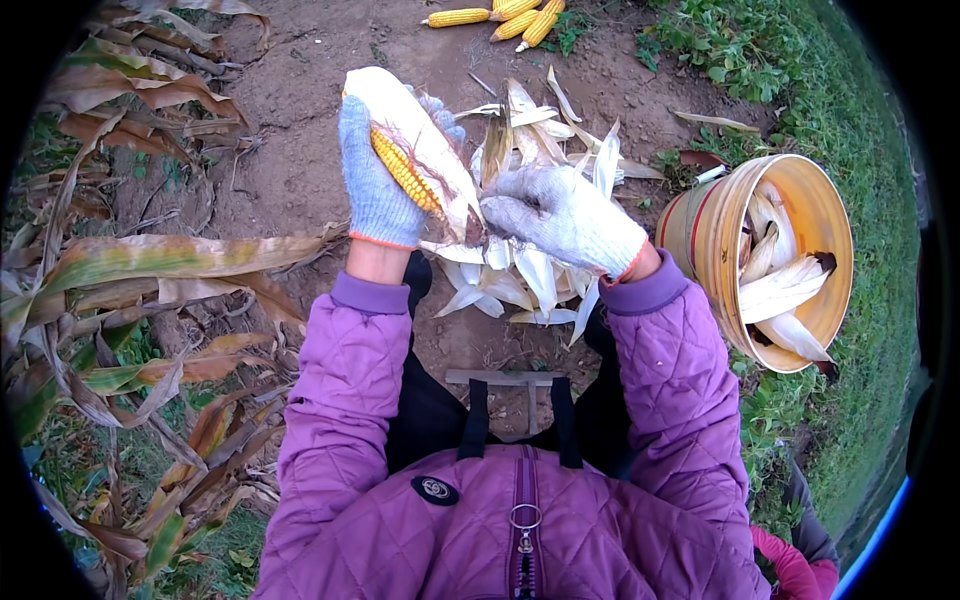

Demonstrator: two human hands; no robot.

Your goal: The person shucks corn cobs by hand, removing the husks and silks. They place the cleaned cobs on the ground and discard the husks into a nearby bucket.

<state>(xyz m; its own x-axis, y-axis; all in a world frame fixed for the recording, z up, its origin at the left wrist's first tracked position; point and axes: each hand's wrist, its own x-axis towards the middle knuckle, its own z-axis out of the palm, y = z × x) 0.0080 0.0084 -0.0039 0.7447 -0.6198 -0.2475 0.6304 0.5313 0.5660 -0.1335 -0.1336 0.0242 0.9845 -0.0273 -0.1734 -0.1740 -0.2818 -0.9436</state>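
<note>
Both hands wear grey knit gloves with orange cuff edging. My left hand (pixel 379 169) is closed around an ear of corn (pixel 405 172), whose yellow kernels show along one side where the pale husk is parted. Brown silk lies over the husk. My right hand (pixel 559 214) is at the near end of the ear, fingers curled against the tip of the husk; what lies between the fingers is hidden. Under and around my right hand, stripped corn husks (pixel 536 281) are heaped on the soil. Farther off, several bare yellow corn cobs (pixel 517 24) lie together on the ground.
A yellow plastic bucket (pixel 690 232) holding ears in husks (pixel 787 289) leans on its side at the right, by grass. Dry corn leaves (pixel 180 255) crowd the left. A wooden frame (pixel 502 377) lies between the legs. Another person's pink sleeve (pixel 795 562) shows at lower right.
</note>
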